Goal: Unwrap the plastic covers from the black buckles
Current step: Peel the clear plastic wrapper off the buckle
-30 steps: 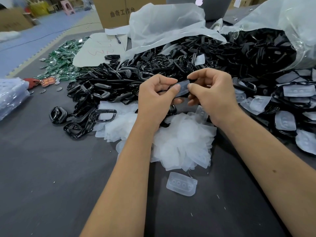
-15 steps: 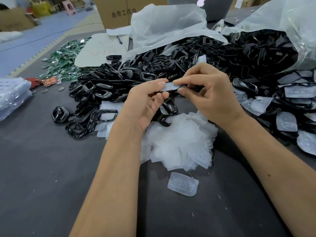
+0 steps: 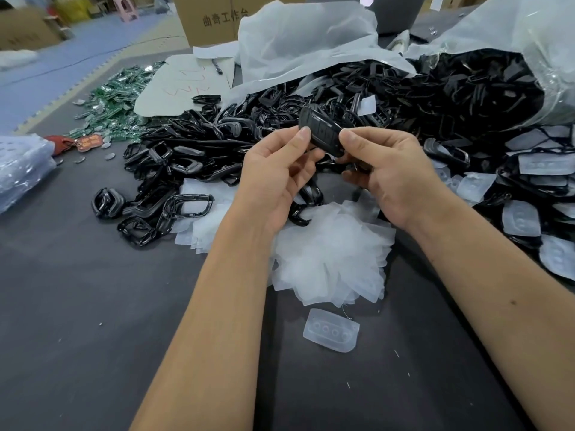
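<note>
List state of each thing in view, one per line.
black buckle: bare, held up between both hands
left hand: pinches buckle
right hand: pinches buckle
cover pile: heaped on table
single cover: alone, near pile
big bag: open, buckles spilling

Held buckle (image 3: 323, 133) lower end hidden behind hands' fingers; bag (image 3: 529, 38) cut off at right edge.

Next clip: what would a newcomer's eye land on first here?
Probably the two hands at centre, left hand and right hand, pinching one black buckle between them. Behind them a huge heap of black buckles spills from a clear bag. Just below the hands lies a white mound of removed plastic covers on the dark table.
</note>
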The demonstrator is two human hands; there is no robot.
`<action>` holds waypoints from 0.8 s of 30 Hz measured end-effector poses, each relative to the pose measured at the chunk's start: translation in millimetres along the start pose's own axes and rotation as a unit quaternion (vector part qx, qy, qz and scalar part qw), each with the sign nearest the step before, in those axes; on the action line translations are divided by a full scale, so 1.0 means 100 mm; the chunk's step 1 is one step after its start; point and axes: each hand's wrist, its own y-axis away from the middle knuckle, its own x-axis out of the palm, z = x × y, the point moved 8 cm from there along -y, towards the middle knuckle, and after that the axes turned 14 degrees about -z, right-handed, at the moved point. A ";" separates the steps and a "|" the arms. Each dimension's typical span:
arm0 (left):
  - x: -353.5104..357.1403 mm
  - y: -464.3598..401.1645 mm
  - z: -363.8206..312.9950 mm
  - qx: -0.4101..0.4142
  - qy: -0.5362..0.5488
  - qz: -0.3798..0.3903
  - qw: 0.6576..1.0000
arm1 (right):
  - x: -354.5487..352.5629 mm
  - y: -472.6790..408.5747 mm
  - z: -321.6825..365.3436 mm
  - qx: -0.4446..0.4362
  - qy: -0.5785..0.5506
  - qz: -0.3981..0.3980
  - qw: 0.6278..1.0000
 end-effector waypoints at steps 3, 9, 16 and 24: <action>0.02 0.00 0.04 -0.005 0.022 -0.008 1.000 | 0.00 -0.01 -0.01 0.017 -0.028 0.012 0.999; 0.04 -0.01 0.05 -0.001 0.043 -0.027 0.999 | -0.03 -0.01 0.03 -0.005 -0.051 0.010 0.999; 0.06 0.00 0.06 -0.006 0.045 -0.018 0.999 | -0.02 -0.02 0.04 -0.022 -0.058 0.038 0.997; 0.04 -0.01 0.06 0.006 0.037 -0.028 0.999 | 0.00 -0.02 0.05 -0.045 -0.047 0.059 0.996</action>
